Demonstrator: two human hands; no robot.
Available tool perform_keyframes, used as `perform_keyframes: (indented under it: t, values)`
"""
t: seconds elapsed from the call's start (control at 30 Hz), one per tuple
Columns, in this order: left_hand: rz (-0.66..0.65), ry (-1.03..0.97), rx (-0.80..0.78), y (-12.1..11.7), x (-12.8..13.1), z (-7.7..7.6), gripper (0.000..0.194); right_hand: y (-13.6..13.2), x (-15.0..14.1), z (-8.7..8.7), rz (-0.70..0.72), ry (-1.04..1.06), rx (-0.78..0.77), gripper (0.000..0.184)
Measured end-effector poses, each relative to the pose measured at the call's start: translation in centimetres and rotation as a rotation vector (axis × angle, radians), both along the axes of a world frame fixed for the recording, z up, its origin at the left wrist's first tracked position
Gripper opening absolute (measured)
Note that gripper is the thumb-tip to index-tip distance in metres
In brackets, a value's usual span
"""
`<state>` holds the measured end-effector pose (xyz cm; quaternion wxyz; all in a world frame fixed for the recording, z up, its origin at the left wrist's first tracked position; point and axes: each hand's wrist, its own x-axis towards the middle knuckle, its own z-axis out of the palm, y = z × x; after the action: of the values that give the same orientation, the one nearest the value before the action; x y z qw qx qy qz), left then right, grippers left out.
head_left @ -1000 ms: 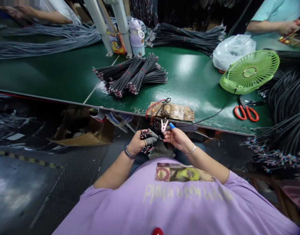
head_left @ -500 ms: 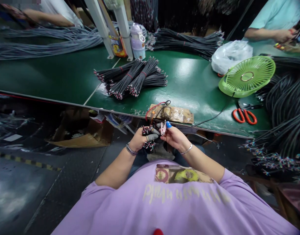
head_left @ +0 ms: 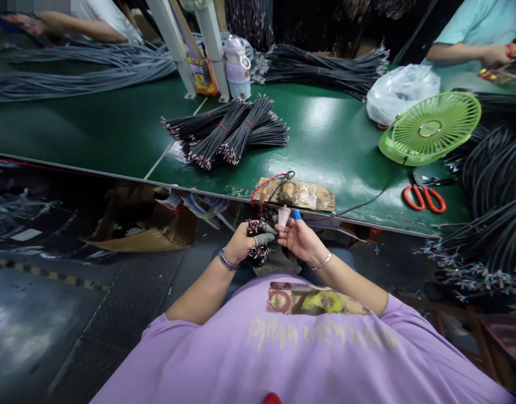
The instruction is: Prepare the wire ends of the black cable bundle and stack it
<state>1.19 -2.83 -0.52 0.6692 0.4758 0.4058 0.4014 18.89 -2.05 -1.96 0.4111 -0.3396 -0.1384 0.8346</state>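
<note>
My left hand [head_left: 241, 242] is closed around a bundle of thin cables [head_left: 259, 255] with stripped, many-coloured wire ends; grey covers sit on some of its fingers. Just right of the bundle is my right hand [head_left: 302, 241], palm turned up and fingers apart. A blue cap [head_left: 297, 215] covers its thumb tip. Something pale pink [head_left: 284, 217] shows at its fingers, perhaps a finger covering. Beyond both hands, at the bench edge, lies a taped board [head_left: 311, 196] with red and black leads. Dark cable between the hands is partly hidden.
Bundles of black cables [head_left: 236, 132] lie on the green bench [head_left: 115, 134]. To the right are orange-handled scissors [head_left: 424, 198], a green fan [head_left: 434, 129], a plastic bag [head_left: 403, 92] and a large cable heap [head_left: 497, 191]. A bottle [head_left: 238, 70] stands behind. Two co-workers sit opposite.
My right thumb has moved away from the pale pink piece, and the fingers have spread. My left hand keeps its hold on the bundle. The view has shifted slightly.
</note>
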Motion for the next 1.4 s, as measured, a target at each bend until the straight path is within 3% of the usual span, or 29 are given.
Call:
perform_keyframes:
  t: [0.27, 0.37, 0.47, 0.63, 0.73, 0.93, 1.13, 1.4]
  values:
    - [-0.006, 0.152, 0.029, -0.9, 0.0, -0.5, 0.026, -2.1, 0.9, -0.4, 0.141, 0.003, -0.007, 0.043]
    - [0.051, 0.179, 0.038, -0.8, 0.0, -0.8, 0.028, -2.6, 0.8, -0.5, 0.163, -0.057, 0.071, 0.033]
    - [-0.015, 0.148, 0.027, -0.8, 0.0, -0.9, 0.030, -2.6, 0.5, -0.2, 0.108, -0.200, 0.195, 0.024]
    - [-0.084, 0.187, 0.088, -0.9, 0.3, -1.5, 0.031, -2.1, -0.7, 0.8, 0.078, -0.400, 0.433, 0.029]
    - [-0.096, 0.178, 0.103, -0.9, 0.4, -1.6, 0.038, -2.0, -1.1, 1.1, 0.047, -0.446, 0.489, 0.027]
    - [-0.020, 0.191, 0.045, -1.2, 0.0, -1.0, 0.028, -2.4, -0.6, 0.8, -0.004, -0.477, 0.375, 0.021]
    - [-0.020, 0.177, 0.018, -1.4, 0.1, -0.8, 0.026, -2.6, -0.1, 0.4, 0.011, -0.456, 0.372, 0.019]
    - [0.057, 0.100, 0.011, -1.5, 0.0, -1.1, 0.026, -2.1, 0.7, -0.5, 0.082, -0.043, 0.214, 0.026]
